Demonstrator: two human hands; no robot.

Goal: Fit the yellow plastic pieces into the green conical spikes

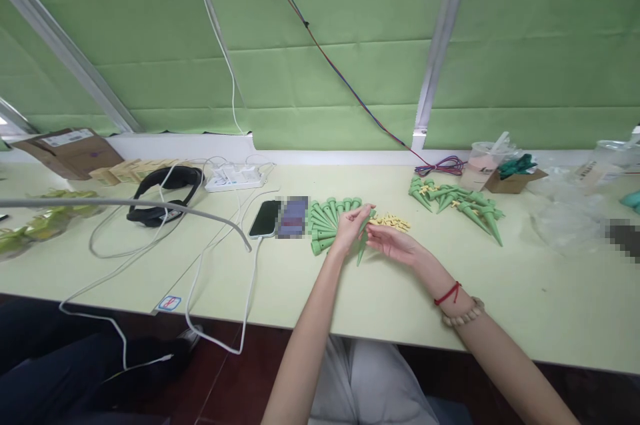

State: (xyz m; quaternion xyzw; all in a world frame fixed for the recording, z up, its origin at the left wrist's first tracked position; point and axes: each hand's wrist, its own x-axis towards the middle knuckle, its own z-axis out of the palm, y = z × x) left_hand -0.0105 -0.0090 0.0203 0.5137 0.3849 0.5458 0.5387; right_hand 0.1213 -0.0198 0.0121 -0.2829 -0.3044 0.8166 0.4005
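Both forearms are bare from the elbow down, with no sleeves showing anywhere along them. The left hand [350, 228] carries nothing on its wrist, and no ring shows on its slim fingers [361, 211]. The right hand [395, 243] is likewise without visible rings, though its wrist wears two pieces: a thin red cord bracelet [447, 293], tied so a short end sticks out, and just behind it a chunky bracelet of pale beige round beads [464, 315] strung close together. Below the forearms, the lap is covered by light grey trousers [370, 378] of soft, creased fabric.
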